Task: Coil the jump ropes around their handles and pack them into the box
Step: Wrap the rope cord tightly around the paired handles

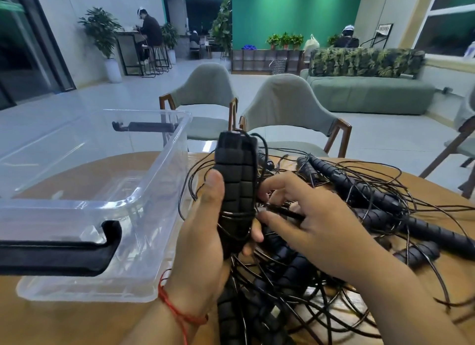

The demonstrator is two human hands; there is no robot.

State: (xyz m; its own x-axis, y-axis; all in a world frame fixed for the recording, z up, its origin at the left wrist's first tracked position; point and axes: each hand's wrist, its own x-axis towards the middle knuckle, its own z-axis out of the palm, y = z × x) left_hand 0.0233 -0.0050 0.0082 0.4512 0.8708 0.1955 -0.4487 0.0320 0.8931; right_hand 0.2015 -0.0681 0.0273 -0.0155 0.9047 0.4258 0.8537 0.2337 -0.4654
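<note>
- My left hand grips the black foam handles of 1 jump rope, thumb pressed on their front and fingers curled round the back; they stand nearly upright above the table.
- A few turns of thin black cord sit round the lower part of those handles.
- My right hand is just beside the handles, fingers bent and pinching a stretch of that cord; the fingertips are blurred.
- A red string circles my left wrist.
- Under and to the right of my hands lies the pile of jump ropes, black ribbed handles tangled in loose loops of cord.
- The clear plastic box stands on my left, touching the edge of the pile, with a black latch on its near end and another at the far end.
- Everything rests on a round wooden table with a warm grain.
- Across the table stand 2 grey-green chairs with dark wooden frames.
- Beyond them is a pale, glossy floor, a green sofa on the right and a green wall at the back.
- A tall potted plant stands at the left, near a person seated on a stool at a high counter.
</note>
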